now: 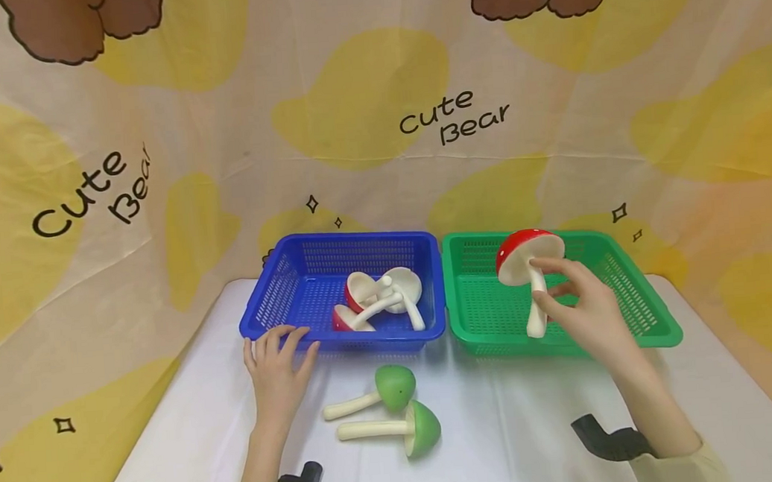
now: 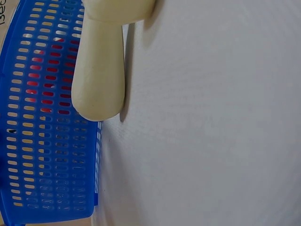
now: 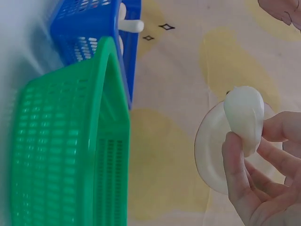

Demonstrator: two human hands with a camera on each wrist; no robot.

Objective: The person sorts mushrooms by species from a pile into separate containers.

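Observation:
My right hand [image 1: 585, 305] pinches the white stem of a toy mushroom [image 1: 514, 253] with a white-spotted red cap, held cap up above the green basket [image 1: 642, 341]. In the right wrist view, thumb and fingers meet on the stem [image 3: 243, 113], with the pale underside of the cap behind it. At the front left of the blue basket [image 1: 366, 338], my left hand [image 1: 279, 372] rests its fingers on the rim. Red-capped toy mushrooms [image 1: 352, 288] lie together in the right part of that basket. The left wrist view does not show the left hand.
Two green-capped toy mushrooms [image 1: 396, 386] lie on the white tablecloth [image 1: 481, 451] before the blue basket, stems pointing left. The baskets stand side by side. A printed cloth [image 1: 349, 102] hangs behind and beside the table.

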